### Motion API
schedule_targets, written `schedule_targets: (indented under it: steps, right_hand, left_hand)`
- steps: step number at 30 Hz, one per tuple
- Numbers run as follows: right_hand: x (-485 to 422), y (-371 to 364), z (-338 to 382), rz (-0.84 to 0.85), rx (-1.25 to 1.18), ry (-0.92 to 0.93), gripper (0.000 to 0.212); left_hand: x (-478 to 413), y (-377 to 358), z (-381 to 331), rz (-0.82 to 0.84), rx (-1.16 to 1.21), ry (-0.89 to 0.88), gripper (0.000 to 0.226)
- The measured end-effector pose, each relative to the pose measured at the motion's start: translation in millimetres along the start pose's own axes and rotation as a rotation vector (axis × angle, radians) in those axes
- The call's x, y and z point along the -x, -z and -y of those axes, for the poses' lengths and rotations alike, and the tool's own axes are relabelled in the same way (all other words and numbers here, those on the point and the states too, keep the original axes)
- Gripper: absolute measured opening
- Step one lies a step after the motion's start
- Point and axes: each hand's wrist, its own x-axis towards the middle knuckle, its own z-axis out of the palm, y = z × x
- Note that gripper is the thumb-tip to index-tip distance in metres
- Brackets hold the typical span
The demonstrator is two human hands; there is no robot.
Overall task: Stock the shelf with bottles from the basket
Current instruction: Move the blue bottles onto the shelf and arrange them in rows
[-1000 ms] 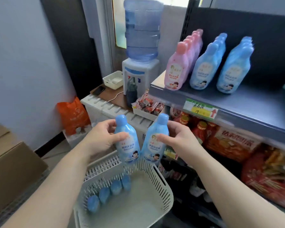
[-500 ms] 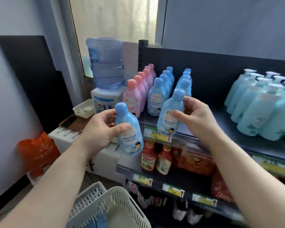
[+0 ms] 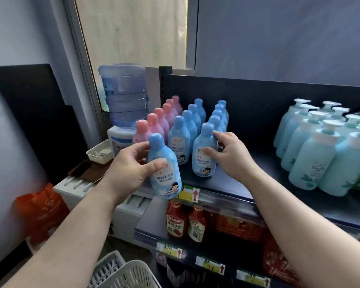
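My left hand [image 3: 131,169] grips a blue bottle [image 3: 164,171] with a cartoon label, held in the air just in front of the dark shelf [image 3: 227,183]. My right hand [image 3: 230,156] holds a second blue bottle [image 3: 204,150] that stands upright on the shelf at the front of the right blue row, thumb on its label and fingers behind it. Behind stand two rows of blue bottles [image 3: 180,140] and a row of pink bottles [image 3: 154,125]. Only the rim of the white basket [image 3: 131,273] shows at the bottom edge.
Pale blue pump bottles [image 3: 312,150] fill the shelf's right side. Red sauce bottles [image 3: 176,221] and red packets sit on the shelf below. A water dispenser [image 3: 124,104] stands left of the shelf, with a small white tray [image 3: 100,152] and an orange bag [image 3: 42,206].
Both hands rose from above the basket toward the shelf. The right hand's bottle came down to stand on the shelf at the front of the right blue row; the left bottle moved closer.
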Motion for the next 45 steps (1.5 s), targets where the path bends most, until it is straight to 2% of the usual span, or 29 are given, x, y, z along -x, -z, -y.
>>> schedule_targets:
  steps: [5, 7, 9, 10, 13, 15, 19, 21, 23, 25, 27, 34, 38, 42, 45]
  right_hand:
    - [1.1, 4.4, -2.8, 0.036, 0.049, 0.019, 0.069]
    - [7.8, 12.8, 1.5, -0.05, 0.049, 0.052, 0.071]
    - [16.0, 23.3, 7.7, -0.117, -0.045, 0.117, 0.063]
    - [19.6, 28.4, 10.9, -0.075, -0.111, 0.128, 0.062]
    - [26.8, 38.7, 16.8, 0.251, -0.291, 0.1, 0.071]
    - [27.4, 43.8, 16.0, 0.354, -0.399, 0.105, 0.058]
    - [21.0, 61.4, 4.8, 0.287, -0.471, 0.084, 0.038]
    - [15.3, 70.9, -4.0, 0.21, -0.516, 0.061, 0.033]
    - [3.5, 79.8, -16.2, 0.041, -0.518, 0.001, 0.03]
    - [-15.1, 86.0, -34.4, -0.13, -0.443, -0.081, 0.035]
    - [-35.3, 87.1, -50.5, -0.211, -0.333, -0.157, 0.041]
    - [-90.9, 64.9, -84.9, -0.24, -0.271, -0.31, 0.035]
    - [-111.8, 55.5, -100.5, -0.244, -0.25, -0.329, 0.028]
    - [-120.2, 51.6, -111.5, -0.216, -0.154, -0.302, 0.052]
    - [-124.7, 51.3, -115.4, -0.186, -0.156, -0.285, 0.057]
  left_hand:
    - [-11.6, -15.5, 0.2, 0.004, -0.032, 0.01, 0.042]
    - [-15.6, -22.0, -2.7, 0.027, -0.065, 0.013, 0.046]
    - [-19.0, -31.1, -8.7, 0.073, -0.051, 0.014, 0.046]
    - [-20.8, -36.7, -12.5, 0.106, -0.051, 0.005, 0.044]
    - [-26.7, -58.2, -27.2, 0.207, -0.07, -0.043, 0.04]
    - [-32.5, -71.9, -33.4, 0.263, -0.08, -0.066, 0.041]
    - [-45.7, -93.9, -36.8, 0.273, -0.204, -0.141, 0.051]
    - [-54.2, -101.0, -37.1, 0.161, -0.32, -0.226, 0.051]
    - [-62.6, -104.2, -37.3, 0.006, -0.486, -0.352, 0.038]
    - [-70.8, -105.9, -37.8, -0.104, -0.67, -0.503, 0.026]
    - [-79.1, -108.2, -36.4, -0.134, -0.829, -0.584, 0.024]
    - [-111.4, -117.2, -38.6, 0.032, -1.004, -0.452, 0.032]
    - [-115.9, -118.4, -37.6, 0.067, -1.067, -0.395, 0.03]
    - [-114.8, -117.9, -34.1, 0.065, -1.046, -0.396, 0.027]
    - [-113.2, -117.3, -34.0, 0.066, -1.054, -0.397, 0.027]
